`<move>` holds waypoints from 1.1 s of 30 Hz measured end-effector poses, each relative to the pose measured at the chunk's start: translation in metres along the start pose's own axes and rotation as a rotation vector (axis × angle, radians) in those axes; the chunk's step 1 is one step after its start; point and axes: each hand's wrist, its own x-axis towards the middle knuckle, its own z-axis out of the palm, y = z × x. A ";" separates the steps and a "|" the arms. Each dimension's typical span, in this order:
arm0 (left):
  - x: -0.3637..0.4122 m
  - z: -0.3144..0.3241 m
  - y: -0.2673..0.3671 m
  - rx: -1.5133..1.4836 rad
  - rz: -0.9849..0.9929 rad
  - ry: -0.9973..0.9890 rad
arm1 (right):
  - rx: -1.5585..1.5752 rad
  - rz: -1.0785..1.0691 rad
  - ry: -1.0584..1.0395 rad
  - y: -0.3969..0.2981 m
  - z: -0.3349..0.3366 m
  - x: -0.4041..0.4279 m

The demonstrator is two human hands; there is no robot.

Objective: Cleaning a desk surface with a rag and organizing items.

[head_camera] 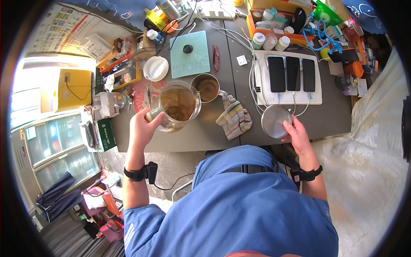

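Note:
My left hand (143,127) grips the pale handle of a glass pot (178,106), which holds brown liquid with dark bits in it. The pot is tilted, and its spout side meets the rim of a metal mug (208,88). Brown liquid also shows inside the mug. Out to the right, my right hand (297,133) pinches the edge of a round metal lid (275,121). Between the two hands a folded striped cloth (235,119) lies on the grey table (205,135). Whether liquid is flowing from the spout is hard to tell.
Several dark phones (276,74) with white cables rest on a white board (316,96). Beyond the mug are red glasses (216,58), a teal glass scale (200,48) with a black knob (188,48), and a white bowl (156,68). Bottles crowd an orange box (250,24).

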 end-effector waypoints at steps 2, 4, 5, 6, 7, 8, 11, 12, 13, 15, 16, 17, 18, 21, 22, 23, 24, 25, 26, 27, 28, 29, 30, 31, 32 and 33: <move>0.001 0.001 -0.029 -0.192 -0.017 -0.037 | -0.008 -0.007 -0.003 -0.002 0.002 -0.001; 0.000 0.000 -0.043 -0.282 -0.005 -0.050 | -0.015 -0.014 0.000 -0.005 0.005 -0.002; -0.002 0.000 -0.050 -0.371 0.002 -0.066 | -0.023 -0.012 0.009 -0.009 0.006 -0.004; -0.003 0.002 -0.059 -0.470 -0.017 -0.077 | -0.033 -0.009 0.018 -0.012 0.008 -0.005; -0.004 0.003 -0.066 -0.472 -0.012 -0.076 | -0.033 -0.014 0.021 -0.013 0.010 -0.005; -0.004 0.002 -0.072 -0.569 -0.020 -0.068 | -0.035 -0.013 0.016 -0.015 0.010 -0.006; -0.001 -0.004 -0.073 -0.694 -0.024 -0.079 | -0.046 -0.021 0.022 -0.018 0.010 -0.006; 0.002 -0.007 -0.076 -0.772 -0.003 -0.075 | -0.051 -0.028 0.023 -0.019 0.011 -0.006; 0.005 -0.011 -0.078 -0.849 0.020 -0.072 | -0.051 -0.033 0.026 -0.020 0.012 -0.007; 0.013 -0.018 -0.076 -0.872 0.025 -0.085 | -0.032 -0.028 0.034 -0.021 0.013 -0.008; 0.019 -0.020 -0.072 -0.919 0.043 -0.047 | -0.029 -0.032 0.038 -0.021 0.013 -0.009; 0.025 -0.021 -0.069 -0.967 0.062 -0.010 | -0.027 -0.037 0.048 -0.021 0.013 -0.010; 0.034 -0.019 -0.067 -0.980 0.082 0.011 | -0.027 -0.041 0.056 -0.021 0.014 -0.010; 0.065 -0.003 -0.048 -1.074 0.069 0.103 | -0.012 -0.028 0.092 -0.018 0.013 -0.013; 0.079 0.003 -0.049 -1.056 0.079 0.109 | -0.009 -0.032 0.100 -0.017 0.013 -0.014; 0.090 0.007 -0.047 -1.050 0.070 0.110 | 0.002 -0.038 0.110 -0.017 0.013 -0.015; 0.103 0.017 -0.039 -1.085 0.084 0.131 | 0.011 -0.044 0.126 -0.016 0.012 -0.017; 0.114 0.026 -0.031 -1.116 0.097 0.158 | 0.015 -0.048 0.135 -0.017 0.013 -0.018; 0.128 0.035 -0.030 -1.102 0.075 0.203 | 0.022 -0.049 0.146 -0.018 0.014 -0.020; 0.142 0.043 -0.028 -1.121 0.064 0.205 | 0.028 -0.050 0.160 -0.019 0.015 -0.021; 0.153 0.051 -0.027 -1.120 0.071 0.216 | 0.031 -0.052 0.172 -0.019 0.015 -0.022; 0.163 0.059 -0.025 -1.118 0.077 0.227 | 0.025 -0.050 0.182 -0.018 0.015 -0.023; 0.173 0.067 -0.023 -1.149 0.078 0.224 | 0.018 -0.045 0.193 -0.018 0.015 -0.025; 0.183 0.073 -0.024 -1.152 0.078 0.213 | 0.019 -0.043 0.204 -0.018 0.015 -0.027; 0.192 0.079 -0.026 -1.146 0.080 0.205 | 0.028 -0.040 0.216 -0.017 0.016 -0.028; 0.200 0.082 -0.026 -1.139 0.082 0.197 | 0.039 -0.037 0.229 -0.017 0.016 -0.028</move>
